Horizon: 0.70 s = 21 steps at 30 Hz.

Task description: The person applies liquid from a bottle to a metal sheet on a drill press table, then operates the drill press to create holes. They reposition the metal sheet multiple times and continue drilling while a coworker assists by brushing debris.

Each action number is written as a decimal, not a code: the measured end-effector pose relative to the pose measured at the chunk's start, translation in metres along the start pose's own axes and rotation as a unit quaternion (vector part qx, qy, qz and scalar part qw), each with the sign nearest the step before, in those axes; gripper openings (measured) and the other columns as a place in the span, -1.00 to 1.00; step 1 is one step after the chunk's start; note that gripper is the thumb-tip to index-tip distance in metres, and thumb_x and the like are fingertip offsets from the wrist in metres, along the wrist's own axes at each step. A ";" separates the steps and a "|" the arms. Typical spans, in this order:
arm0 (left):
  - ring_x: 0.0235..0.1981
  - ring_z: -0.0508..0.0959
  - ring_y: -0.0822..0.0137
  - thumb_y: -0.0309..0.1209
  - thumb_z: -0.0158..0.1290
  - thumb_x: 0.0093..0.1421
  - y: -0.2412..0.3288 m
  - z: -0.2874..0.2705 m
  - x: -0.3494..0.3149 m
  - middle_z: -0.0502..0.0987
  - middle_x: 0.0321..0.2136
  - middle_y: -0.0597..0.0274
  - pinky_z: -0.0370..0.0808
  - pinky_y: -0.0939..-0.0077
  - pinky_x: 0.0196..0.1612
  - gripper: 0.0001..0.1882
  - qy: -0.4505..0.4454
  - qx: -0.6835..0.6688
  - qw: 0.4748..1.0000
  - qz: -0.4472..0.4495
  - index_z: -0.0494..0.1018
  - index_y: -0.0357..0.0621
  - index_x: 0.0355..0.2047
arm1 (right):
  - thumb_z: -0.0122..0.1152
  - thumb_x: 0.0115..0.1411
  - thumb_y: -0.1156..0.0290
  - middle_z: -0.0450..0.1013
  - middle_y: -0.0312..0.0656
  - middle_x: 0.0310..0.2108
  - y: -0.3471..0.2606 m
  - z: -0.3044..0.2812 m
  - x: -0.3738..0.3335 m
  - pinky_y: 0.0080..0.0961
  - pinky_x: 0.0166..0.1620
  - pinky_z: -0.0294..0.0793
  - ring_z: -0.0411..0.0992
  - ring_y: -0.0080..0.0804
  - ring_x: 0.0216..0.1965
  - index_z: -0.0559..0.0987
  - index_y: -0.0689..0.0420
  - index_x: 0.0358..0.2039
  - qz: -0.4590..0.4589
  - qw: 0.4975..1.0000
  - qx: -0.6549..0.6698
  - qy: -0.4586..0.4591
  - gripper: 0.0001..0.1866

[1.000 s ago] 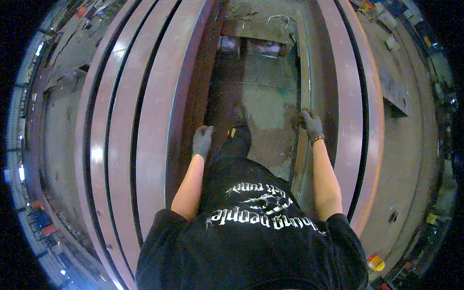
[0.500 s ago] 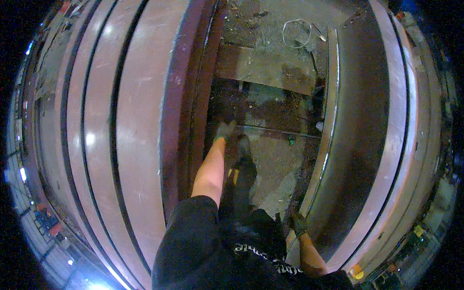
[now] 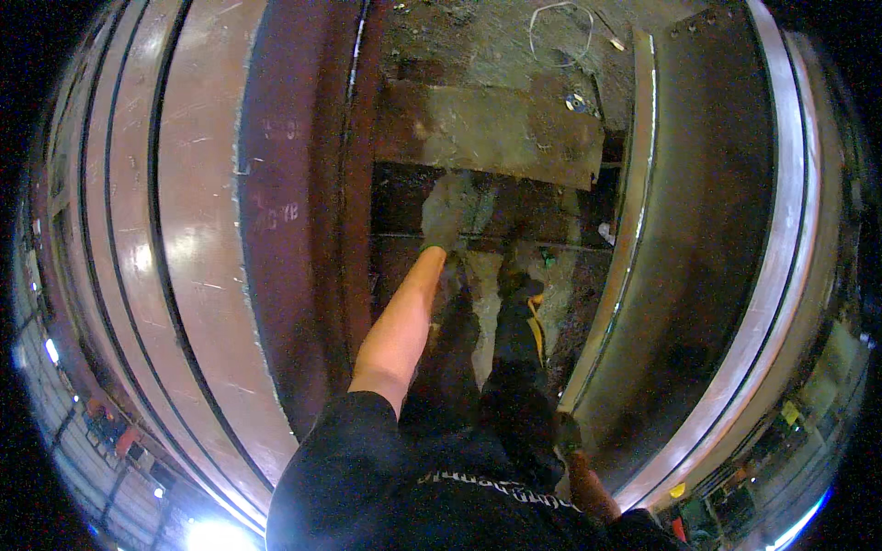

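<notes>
My left hand, in a greyish glove, is stretched forward over the dark gap between the beams. Its outline is blurred, its fingers cannot be made out, and no held thing shows. Low on the right, my gloved right hand is close against the edge of the right steel beam; shadow hides its fingers. Beneath my left hand a thin dark bar or edge crosses the floor. Just beyond lies a flat brownish plate.
Long reddish-brown steel beams run along my left. On the floor ahead are a loop of pale wire, a small round disc and a whitish scrap. My dark-trousered legs stand between the beams.
My left hand has reached farther forward. My view has shifted right, and my right leg with its yellow trim has come forward. My right hand stays by the right beam.
</notes>
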<state>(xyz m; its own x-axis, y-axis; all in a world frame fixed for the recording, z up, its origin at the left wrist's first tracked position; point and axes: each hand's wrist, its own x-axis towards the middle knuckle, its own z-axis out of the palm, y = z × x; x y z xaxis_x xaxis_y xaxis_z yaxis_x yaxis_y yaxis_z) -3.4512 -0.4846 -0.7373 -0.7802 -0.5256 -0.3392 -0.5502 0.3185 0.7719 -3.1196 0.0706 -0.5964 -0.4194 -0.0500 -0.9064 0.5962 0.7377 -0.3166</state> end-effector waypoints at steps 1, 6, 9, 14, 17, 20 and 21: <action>0.01 0.59 -0.31 0.06 -0.14 0.44 0.011 -0.004 0.002 0.61 -0.04 -0.29 0.49 -0.14 0.04 -0.43 -0.006 0.005 1.000 0.016 0.47 -0.08 0.20 | 0.21 0.36 0.12 0.60 -0.08 -0.08 -0.027 -0.014 0.023 -0.27 -0.06 0.55 0.57 -0.16 -0.13 0.56 0.16 0.13 -0.022 1.000 -0.013 0.008 -0.54; 0.02 0.56 -0.33 -0.01 -0.10 0.43 0.050 -0.026 0.014 0.59 -0.01 -0.30 0.48 -0.13 0.07 -0.48 -0.104 0.059 0.990 -0.073 0.47 -0.10 0.18 | 0.22 0.36 0.08 0.60 -0.05 -0.05 -0.191 -0.073 0.127 -0.27 0.04 0.51 0.56 -0.15 -0.07 0.57 0.15 0.13 -0.115 0.992 0.006 0.055 -0.52; 0.05 0.55 -0.31 -0.05 -0.13 0.45 0.036 -0.023 -0.028 0.56 0.04 -0.29 0.49 -0.08 0.08 -0.51 -0.078 0.029 0.996 0.025 0.48 -0.11 0.17 | 0.23 0.36 0.06 0.61 -0.04 -0.03 -0.302 -0.094 0.178 -0.27 0.09 0.49 0.55 -0.15 -0.03 0.58 0.14 0.14 -0.162 0.985 0.019 0.055 -0.50; 0.06 0.58 -0.19 -0.21 -0.12 0.48 0.099 -0.068 -0.095 0.59 0.01 -0.20 0.51 0.08 0.07 -0.59 -0.091 -0.159 0.974 -0.130 0.50 -0.20 0.13 | 0.20 0.37 0.04 0.61 -0.02 -0.05 -0.428 -0.108 0.224 -0.23 0.10 0.49 0.56 -0.09 -0.02 0.59 0.19 0.09 -0.200 0.970 -0.107 0.085 -0.51; 0.03 0.62 -0.08 -0.29 -0.08 0.47 0.164 -0.097 -0.112 0.61 -0.05 -0.16 0.52 0.14 0.07 -0.65 -0.076 -0.168 0.972 -0.145 0.52 -0.23 0.08 | 0.19 0.35 0.03 0.59 0.07 0.01 -0.471 -0.126 0.239 -0.22 0.14 0.46 0.54 -0.01 0.04 0.59 0.19 0.10 -0.199 0.969 -0.139 0.053 -0.48; -0.15 0.63 0.11 -0.38 -0.02 0.44 0.237 -0.129 -0.110 0.64 -0.17 0.01 0.58 0.25 -0.10 -0.71 -0.100 -0.077 0.992 -0.025 0.52 -0.25 0.06 | 0.18 0.34 -0.02 0.56 0.14 0.07 -0.558 -0.148 0.195 -0.20 0.18 0.44 0.51 0.06 0.10 0.58 0.20 0.12 -0.122 0.991 -0.052 -0.029 -0.43; -0.10 0.64 0.08 -0.40 -0.04 0.43 0.249 -0.134 -0.118 0.64 -0.15 -0.03 0.57 0.22 -0.04 -0.72 -0.096 -0.103 0.988 -0.056 0.52 -0.24 0.05 | 0.17 0.33 -0.04 0.55 0.15 0.09 -0.571 -0.153 0.192 -0.19 0.19 0.43 0.50 0.07 0.12 0.57 0.21 0.13 -0.124 0.990 -0.056 -0.041 -0.41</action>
<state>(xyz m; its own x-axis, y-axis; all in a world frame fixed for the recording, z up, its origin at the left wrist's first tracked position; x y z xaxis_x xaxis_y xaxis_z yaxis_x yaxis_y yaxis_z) -3.4564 -0.4488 -0.4327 -0.7704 -0.3822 -0.5103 -0.5804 0.0895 0.8094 -3.6452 -0.2572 -0.5465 -0.4845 -0.2897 -0.8254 0.4000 0.7658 -0.5035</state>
